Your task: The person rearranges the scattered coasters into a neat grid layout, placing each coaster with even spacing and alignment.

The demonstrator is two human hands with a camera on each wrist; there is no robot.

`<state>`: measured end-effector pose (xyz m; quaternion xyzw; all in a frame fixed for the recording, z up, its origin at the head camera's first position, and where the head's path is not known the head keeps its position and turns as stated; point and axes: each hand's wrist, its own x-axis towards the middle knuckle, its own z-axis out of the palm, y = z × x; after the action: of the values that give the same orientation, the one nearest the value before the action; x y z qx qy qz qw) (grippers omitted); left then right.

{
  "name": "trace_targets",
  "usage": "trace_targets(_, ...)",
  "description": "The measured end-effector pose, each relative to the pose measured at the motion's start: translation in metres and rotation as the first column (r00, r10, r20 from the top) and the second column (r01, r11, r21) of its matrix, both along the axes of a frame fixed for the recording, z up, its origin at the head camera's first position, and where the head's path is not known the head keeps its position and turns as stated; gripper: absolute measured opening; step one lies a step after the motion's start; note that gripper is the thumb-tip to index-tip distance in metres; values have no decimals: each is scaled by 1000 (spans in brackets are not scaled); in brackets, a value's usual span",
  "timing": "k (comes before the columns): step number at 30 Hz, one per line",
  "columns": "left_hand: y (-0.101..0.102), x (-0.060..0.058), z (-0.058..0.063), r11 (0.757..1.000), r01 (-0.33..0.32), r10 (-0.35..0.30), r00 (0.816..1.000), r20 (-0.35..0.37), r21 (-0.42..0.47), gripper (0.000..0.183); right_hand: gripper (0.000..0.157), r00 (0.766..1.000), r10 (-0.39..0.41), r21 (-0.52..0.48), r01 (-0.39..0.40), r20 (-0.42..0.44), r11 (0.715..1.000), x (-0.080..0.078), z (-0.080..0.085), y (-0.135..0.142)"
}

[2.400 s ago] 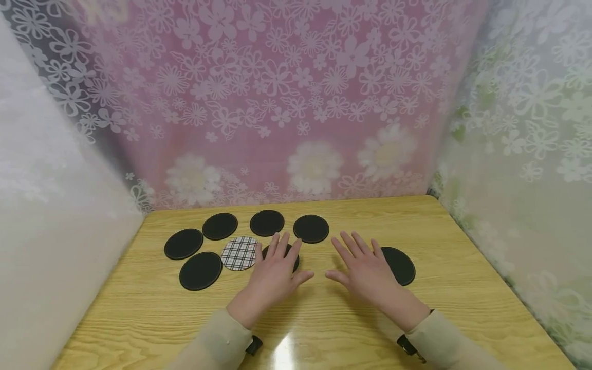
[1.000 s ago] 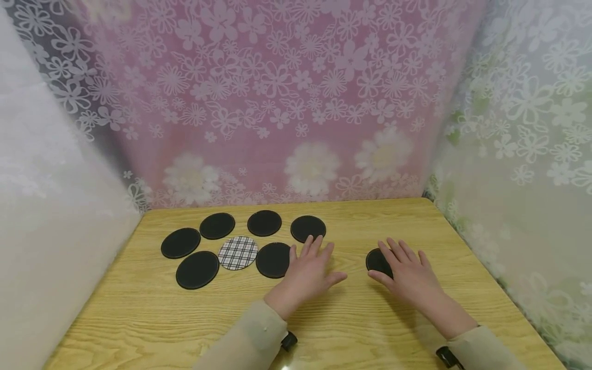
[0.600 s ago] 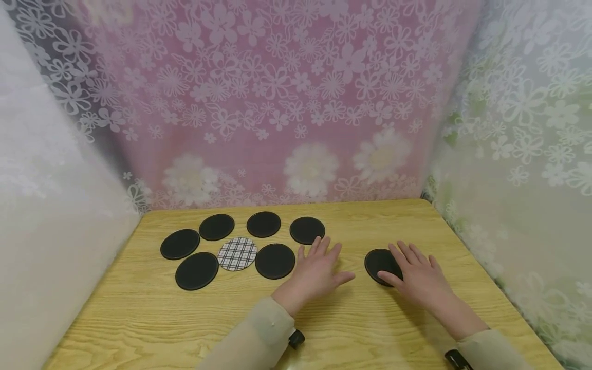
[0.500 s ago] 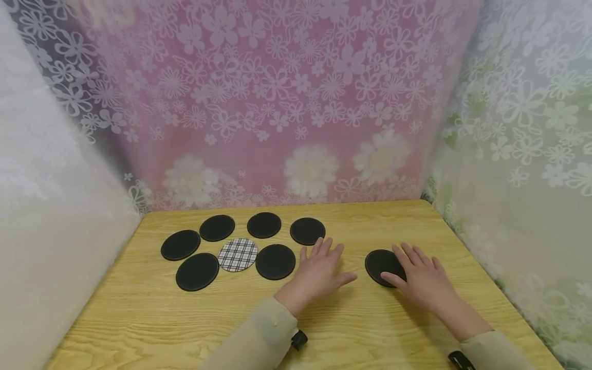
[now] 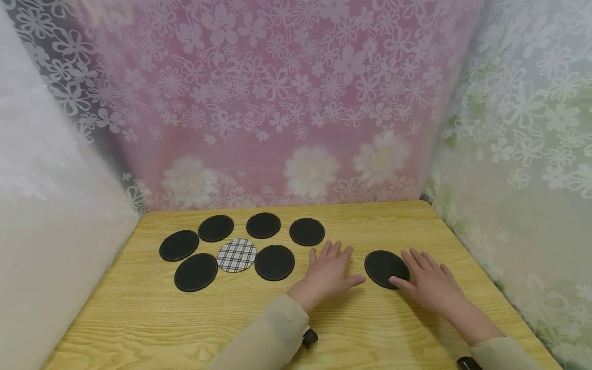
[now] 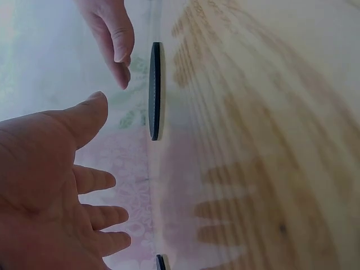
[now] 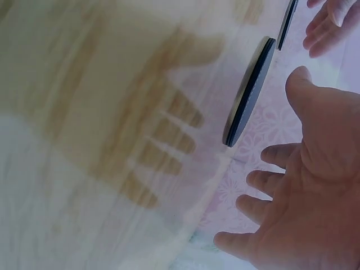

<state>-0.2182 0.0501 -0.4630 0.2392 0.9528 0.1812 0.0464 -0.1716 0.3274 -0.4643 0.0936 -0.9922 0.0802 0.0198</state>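
My right hand (image 5: pixel 430 282) hovers over the table beside a lone black round coaster (image 5: pixel 386 269), its thumb overlapping the coaster's near right edge in the head view. The fingers are spread and hold nothing. To the left, my left hand (image 5: pixel 329 277) is held over the wood between that coaster and the group on the left, with spread fingers and nothing in them. In the right wrist view, the coaster (image 7: pixel 250 93) lies flat, apart from the right palm. A plaid black-and-white coaster (image 5: pixel 237 255) lies among several black coasters (image 5: pixel 275 262) on the left.
The wooden table (image 5: pixel 185 329) has a glossy top that mirrors the hands. A pink floral curtain (image 5: pixel 277 103) hangs behind it, with pale sheets on the left (image 5: pixel 60 205) and right (image 5: pixel 522 205).
Both hands have moved to the right. The left hand has left the coaster group, and the right hand has slid off the lone coaster, uncovering most of it. The coasters lie as before.
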Motion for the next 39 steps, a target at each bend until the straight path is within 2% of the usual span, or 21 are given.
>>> trace_targets(7, 8, -4, -6, 1000, -4, 4, 1000, 7, -20, 85, 91, 1000, 10, -17, -9, 9, 1000, -1, -1, 3)
trace_targets(14, 17, -3, -9, 999, -2, 1, 1000, -24, -40, 88, 94, 999, 26, -42, -25, 20, 999, -3, -4, 7)
trace_targets(24, 27, 1, -8, 995, -9, 3, 998, -60, -96, 88, 96, 997, 74, -103, -72, 19, 992, -3, -5, 10)
trace_targets(33, 35, -4, -8, 995, -26, 22, 999, -39, -101, 92, 97, 996, 90, -123, -86, 23, 989, -6, -4, 12)
trace_targets(39, 41, -7, -9, 993, -40, 34, 998, -52, -115, 83, 101, 994, 95, -161, -85, 52, 983, -9, -5, 15)
